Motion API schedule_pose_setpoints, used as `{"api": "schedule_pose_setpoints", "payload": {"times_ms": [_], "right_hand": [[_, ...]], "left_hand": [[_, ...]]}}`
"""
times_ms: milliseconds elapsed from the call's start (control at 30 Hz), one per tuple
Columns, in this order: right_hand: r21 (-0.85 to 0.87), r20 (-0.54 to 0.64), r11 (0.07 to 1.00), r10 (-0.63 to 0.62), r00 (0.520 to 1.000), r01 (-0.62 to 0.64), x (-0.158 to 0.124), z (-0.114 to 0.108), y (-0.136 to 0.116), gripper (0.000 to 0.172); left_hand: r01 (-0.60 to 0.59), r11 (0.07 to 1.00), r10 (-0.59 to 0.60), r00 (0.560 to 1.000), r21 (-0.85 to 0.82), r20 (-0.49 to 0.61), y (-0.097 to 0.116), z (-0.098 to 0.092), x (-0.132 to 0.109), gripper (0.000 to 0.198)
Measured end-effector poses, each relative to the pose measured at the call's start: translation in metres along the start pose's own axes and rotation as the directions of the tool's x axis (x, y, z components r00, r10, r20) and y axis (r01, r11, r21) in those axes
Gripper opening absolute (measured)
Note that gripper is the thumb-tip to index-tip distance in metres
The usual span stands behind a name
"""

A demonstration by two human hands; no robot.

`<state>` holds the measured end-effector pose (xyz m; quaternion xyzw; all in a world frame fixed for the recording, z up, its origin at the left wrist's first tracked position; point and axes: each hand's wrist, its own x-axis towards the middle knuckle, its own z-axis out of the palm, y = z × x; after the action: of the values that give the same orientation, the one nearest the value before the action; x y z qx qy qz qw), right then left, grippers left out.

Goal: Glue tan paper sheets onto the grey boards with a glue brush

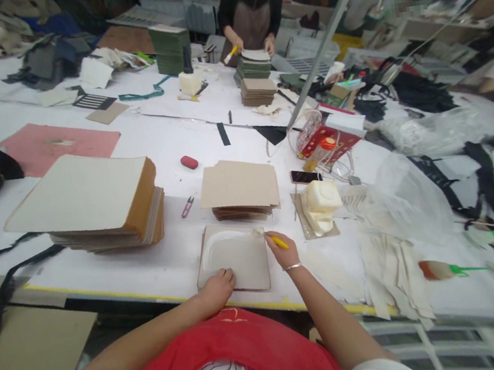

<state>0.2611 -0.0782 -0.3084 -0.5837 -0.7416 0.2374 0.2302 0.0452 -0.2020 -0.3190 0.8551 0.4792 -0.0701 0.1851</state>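
Fingers first: those of our left hand (217, 290) lie loosely bent, close to one another, on the lower left part of a pale grey, roughly square flat panel (239, 264); those of our right hand (283, 253) pinch a slim brush with a yellow handle (280, 241). We record the bristle end at the panel's upper right corner. The panel lies flat on the white-covered table (165, 141), near its front edge, directly before the wearer; a glossy whitish band curves along its left and upper sides.

Surroundings, left to right: we find a flat pink sheet (66, 144) behind a tall stack of pale boards with tan edges (79, 193). To the right of that stack lie small pink-handled snips (187, 207), with a red oval case (189, 162) farther back. A lower stack of beige boards (238, 183) stands just behind the panel. In the background, we see a co-worker (253, 16) holding another yellow-handled brush (231, 53) over a green-sided stack (253, 67). Right of our brush, a cream-coloured blocky object (323, 196) sits on a small brown board (331, 229); its contents we cannot tell. Behind it lies a dark-screened phone (304, 177). Farther right, beige fabric strips (392, 266) hang over the table edge.
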Motion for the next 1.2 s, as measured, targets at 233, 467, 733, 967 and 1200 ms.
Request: {"api": "schedule_pose_setpoints", "payload": {"times_ms": [233,467,733,967,1200], "right_hand": [[-0.1,0.363,0.948,-0.248,0.898,0.302,-0.098,-0.02,-0.014,0.032],[0.106,0.189,0.971,-0.23,0.955,0.213,-0.107,-0.045,-0.028,0.023],[0.298,-0.298,0.954,0.08,0.951,0.014,-0.036,-0.063,-0.06,0.028],[0.332,0.016,0.939,-0.099,0.995,0.088,0.002,-0.011,-0.085,0.034],[0.007,0.414,0.866,-0.457,0.787,0.499,0.007,0.053,-0.114,0.028]], "left_hand": [[0.019,1.0,-0.019,1.0,0.015,0.015,0.003,-0.005,-0.001,0.038],[0.009,0.999,-0.011,0.999,0.051,0.034,0.005,-0.012,0.002,0.022],[-0.127,0.975,0.207,0.809,0.18,-0.55,-0.014,-0.128,0.043,0.025],[-0.226,0.962,0.257,0.939,0.151,-0.228,0.025,-0.062,0.036,0.026],[0.002,0.901,-0.122,0.96,-0.433,-0.25,0.022,0.016,0.037,0.036]]}}
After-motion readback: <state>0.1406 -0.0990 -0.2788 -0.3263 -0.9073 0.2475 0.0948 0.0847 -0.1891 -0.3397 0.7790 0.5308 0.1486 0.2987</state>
